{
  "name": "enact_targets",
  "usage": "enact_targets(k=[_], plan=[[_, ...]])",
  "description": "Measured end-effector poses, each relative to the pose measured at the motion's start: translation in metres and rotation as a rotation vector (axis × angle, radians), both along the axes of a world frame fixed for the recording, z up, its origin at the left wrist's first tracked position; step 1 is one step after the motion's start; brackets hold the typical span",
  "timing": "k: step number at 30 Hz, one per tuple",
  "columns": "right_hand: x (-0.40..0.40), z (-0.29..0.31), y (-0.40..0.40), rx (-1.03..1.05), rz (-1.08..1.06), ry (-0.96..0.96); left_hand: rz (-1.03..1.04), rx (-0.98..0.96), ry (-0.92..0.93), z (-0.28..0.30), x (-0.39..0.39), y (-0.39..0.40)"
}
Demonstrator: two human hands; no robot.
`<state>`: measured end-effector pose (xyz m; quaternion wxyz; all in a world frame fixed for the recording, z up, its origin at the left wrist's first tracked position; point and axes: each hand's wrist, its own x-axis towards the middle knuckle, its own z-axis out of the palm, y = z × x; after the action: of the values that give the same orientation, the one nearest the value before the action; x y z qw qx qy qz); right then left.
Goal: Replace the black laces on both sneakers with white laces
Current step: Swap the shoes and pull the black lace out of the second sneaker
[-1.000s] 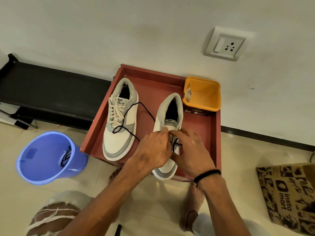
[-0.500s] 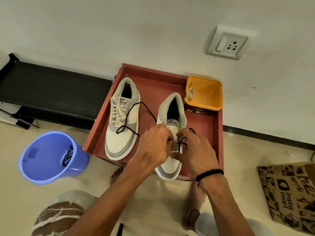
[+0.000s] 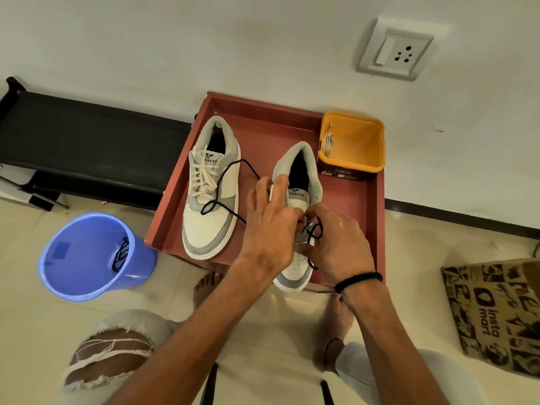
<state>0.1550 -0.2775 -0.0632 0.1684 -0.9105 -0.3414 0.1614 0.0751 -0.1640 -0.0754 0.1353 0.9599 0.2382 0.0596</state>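
The black lace (image 3: 230, 182) is half out of the right sneaker (image 3: 298, 200), which sits at the tray's (image 3: 263, 118) five o'clock; its freed length trails across the left sneaker (image 3: 209, 194), already laced white. This looks like the unlacing step. The right hand (image 3: 339, 244) pinches the lace at the lower eyelets; the left hand (image 3: 270, 226) braces the shoe, fingers mostly extended. Next, pull the lace free, then fetch the white lace (image 3: 329, 143) from the orange tub (image 3: 365, 159) at one o'clock.

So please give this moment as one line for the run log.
step: unlacing right-side white and grey sneaker | both hands: left, right on thin black lace | left-side sneaker: white laces in
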Motion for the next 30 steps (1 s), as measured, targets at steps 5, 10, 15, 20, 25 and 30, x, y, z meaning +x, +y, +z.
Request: enact_targets(k=[5, 10, 15, 20, 25, 30], plan=[[0.0, 0.004, 0.0, -0.012, -0.008, 0.029, 0.193, -0.152, -0.263, 0.021, -0.018, 0.018], [0.0, 0.005, -0.001, 0.011, -0.02, 0.055, 0.316, -0.077, -0.285, 0.029, -0.028, 0.027], [0.001, 0.005, -0.001, 0.037, -0.017, 0.074, 0.0, 0.081, 0.092, 0.004, -0.007, 0.0], [0.001, 0.007, -0.002, 0.034, -0.023, 0.084, 0.007, 0.063, -0.019, 0.003, -0.004, 0.001], [0.001, 0.011, -0.001, 0.013, -0.029, 0.1, 0.273, -0.225, -0.462, 0.034, -0.019, 0.04], [0.001, 0.013, 0.0, 0.008, -0.051, 0.11, 0.433, -1.406, -0.803, 0.047, -0.012, 0.045]])
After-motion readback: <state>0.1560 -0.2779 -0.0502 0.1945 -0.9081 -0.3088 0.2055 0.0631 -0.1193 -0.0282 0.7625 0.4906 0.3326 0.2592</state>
